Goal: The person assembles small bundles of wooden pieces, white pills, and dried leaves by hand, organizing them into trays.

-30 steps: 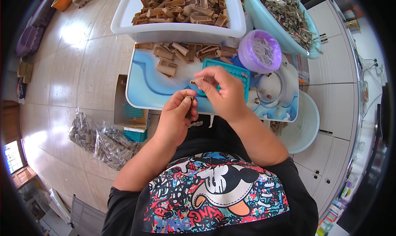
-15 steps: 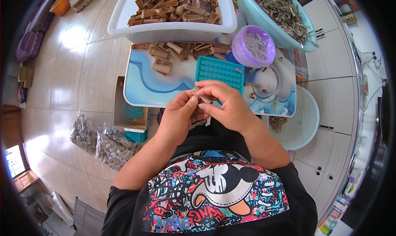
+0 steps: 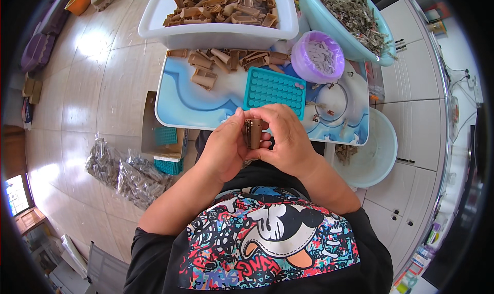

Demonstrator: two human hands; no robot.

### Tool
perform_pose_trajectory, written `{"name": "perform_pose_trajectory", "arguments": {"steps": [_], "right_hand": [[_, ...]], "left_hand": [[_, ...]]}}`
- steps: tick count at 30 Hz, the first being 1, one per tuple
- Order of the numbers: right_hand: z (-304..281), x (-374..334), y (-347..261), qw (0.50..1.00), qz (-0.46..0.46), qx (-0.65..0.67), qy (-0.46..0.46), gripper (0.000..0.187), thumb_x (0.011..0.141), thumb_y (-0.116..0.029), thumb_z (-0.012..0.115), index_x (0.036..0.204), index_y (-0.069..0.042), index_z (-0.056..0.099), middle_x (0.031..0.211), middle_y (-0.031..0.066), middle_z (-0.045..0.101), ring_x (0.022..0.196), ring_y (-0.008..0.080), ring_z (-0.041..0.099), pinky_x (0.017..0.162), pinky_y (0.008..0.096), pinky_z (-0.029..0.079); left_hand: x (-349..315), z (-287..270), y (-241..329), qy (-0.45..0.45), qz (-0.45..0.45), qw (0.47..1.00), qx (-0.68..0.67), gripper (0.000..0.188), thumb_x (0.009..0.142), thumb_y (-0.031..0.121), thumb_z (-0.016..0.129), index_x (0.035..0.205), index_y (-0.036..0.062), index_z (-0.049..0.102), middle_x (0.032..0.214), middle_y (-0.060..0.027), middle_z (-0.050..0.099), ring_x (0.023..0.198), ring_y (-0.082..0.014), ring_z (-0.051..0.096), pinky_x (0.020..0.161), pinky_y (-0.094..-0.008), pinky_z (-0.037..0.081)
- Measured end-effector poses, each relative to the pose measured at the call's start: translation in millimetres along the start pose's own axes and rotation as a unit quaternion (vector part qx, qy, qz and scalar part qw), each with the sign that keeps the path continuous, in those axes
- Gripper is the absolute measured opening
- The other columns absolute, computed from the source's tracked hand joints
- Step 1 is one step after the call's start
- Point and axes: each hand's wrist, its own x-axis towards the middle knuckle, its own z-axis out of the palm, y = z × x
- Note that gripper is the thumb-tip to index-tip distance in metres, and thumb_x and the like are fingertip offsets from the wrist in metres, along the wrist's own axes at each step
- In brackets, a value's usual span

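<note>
Between my two hands, just over the table's near edge, is a brown plastic housing with metal-looking parts showing along its open left side. My right hand curls round it, fingers behind and thumb at its lower end. My left hand closes on its left side, with the fingertips near the top. Right behind my hands lies a teal tray with rows of small round cells; a couple of small pale pieces sit at its right side. Loose brown housings lie farther back on the blue-and-white table.
A white bin full of brown housings stands at the back. To its right are a purple-lined tub of pale pieces and a light-blue basin of metallic strips. A pale basin sits low at right; plastic bags lie on the floor left.
The brown housing has turned upright, so its side and inner parts now show between my hands. My fingers have shifted round it.
</note>
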Motion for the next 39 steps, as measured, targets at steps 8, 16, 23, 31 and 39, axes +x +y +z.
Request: {"name": "perform_pose_trajectory", "arguments": {"steps": [8, 16, 23, 31, 39], "right_hand": [[0.8, -0.8, 0.1, 1.0, -0.027, -0.015, 0.0, 0.075, 0.049, -0.022, 0.084, 0.115, -0.008, 0.05, 0.105, 0.0087, 0.056, 0.094, 0.0303, 0.054, 0.082, 0.039, 0.043], [2.0, -1.1, 2.1, 0.999, -0.024, -0.032, 0.003, 0.075, 0.049, -0.023, 0.084, 0.114, -0.007, 0.05, 0.106, 0.0095, 0.055, 0.094, 0.0305, 0.054, 0.082, 0.039, 0.043], [6.0, -6.6, 7.4, 1.0, 0.013, 0.018, 0.013, 0.074, 0.056, -0.02, 0.082, 0.12, -0.008, 0.047, 0.104, 0.0109, 0.054, 0.096, 0.0305, 0.054, 0.085, 0.0396, 0.043], [-6.9, -13.8, 21.9, 0.985, 0.093, 0.148, 0.01, 0.037, 0.078, -0.024, 0.072, 0.103, 0.0, 0.06, 0.094, 0.0086, 0.056, 0.085, 0.0207, 0.055, 0.074, 0.0289, 0.045], [-4.0, -24.6, 21.7, 0.882, 0.198, 0.42, 0.085, 0.026, 0.083, -0.021, 0.068, 0.098, -0.002, 0.06, 0.089, 0.0016, 0.056, 0.081, 0.0093, 0.05, 0.075, 0.0243, 0.042]], "left_hand": [[-2.6, 8.4, -0.3, -0.002, 0.007, 1.0, 0.016, 0.05, 0.099, 0.044, 0.03, 0.111, 0.0006, 0.05, 0.097, -0.011, 0.058, 0.085, -0.0202, 0.059, 0.078, -0.0312, 0.05], [-1.5, 1.4, -2.0, -0.029, 0.012, 0.999, 0.018, 0.041, 0.098, 0.035, 0.036, 0.118, 0.0009, 0.049, 0.1, -0.0088, 0.058, 0.09, -0.0176, 0.058, 0.08, -0.03, 0.049], [-3.2, 7.1, -1.8, -0.013, -0.008, 0.994, 0.105, 0.05, 0.088, -0.001, 0.054, 0.135, 0.0021, 0.036, 0.111, -0.0058, 0.053, 0.096, -0.0125, 0.056, 0.083, -0.0241, 0.047], [-2.3, -0.3, -15.6, -0.045, 0.161, 0.919, 0.356, 0.058, 0.088, -0.004, 0.053, 0.139, 0.0, 0.026, 0.109, -0.0091, 0.057, 0.098, -0.0136, 0.057, 0.085, -0.0258, 0.046], [-9.5, 13.4, 0.3, 0.01, 0.176, 0.851, 0.495, 0.026, 0.084, 0.005, 0.064, 0.107, -0.0029, 0.057, 0.086, -0.0102, 0.066, 0.073, -0.0128, 0.062, 0.066, -0.024, 0.049]]}}
